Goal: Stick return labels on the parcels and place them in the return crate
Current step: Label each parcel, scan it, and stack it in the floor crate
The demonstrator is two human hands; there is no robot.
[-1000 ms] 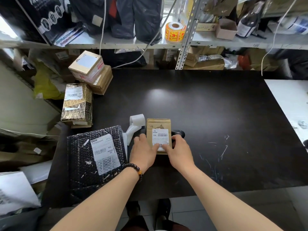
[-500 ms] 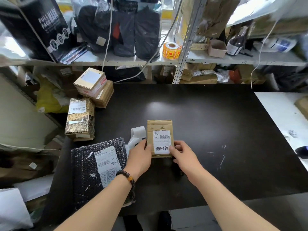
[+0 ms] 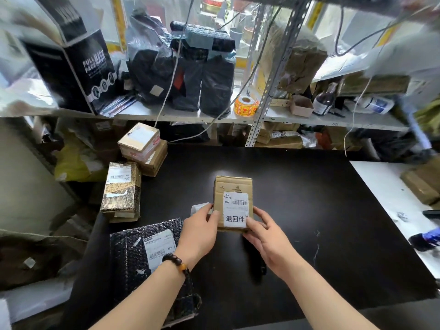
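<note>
Obs.: small cardboard parcel (image 3: 233, 194) sits between your two hands, apparently raised off the dark worktop (image 3: 321, 210) and tilted up toward you. Left hand (image 3: 201, 228) grips its left edge, with the thumb on the front face and the other fingers (image 3: 214, 214) curled round the side. Right hand (image 3: 264, 231) pinches the lower right corner, thumb lying on the corner of the white return label (image 3: 235, 219). That label is already on the face, below a barcode sticker. Handling estimate: the carton is creased and scuffed near the top, so treat it as stiff at the edges and yielding on the broad faces. It looks light, since an edge pinch from each hand is enough to carry it. Take hold by the long side edges or the corners. Keep your thumbs off the middle of the face, where pressure could dent the board. Kraft card grips well; the label paper is slicker, so do not rely on your thumb there. Left of your left fingers lies a black bubble-wrap parcel (image 3: 133, 253), soft and crushable. Beyond it is a gold-patterned parcel (image 3: 121, 189). A white label roll (image 3: 198, 207) sits just behind your left fingers. Return crate: not in view.
</note>
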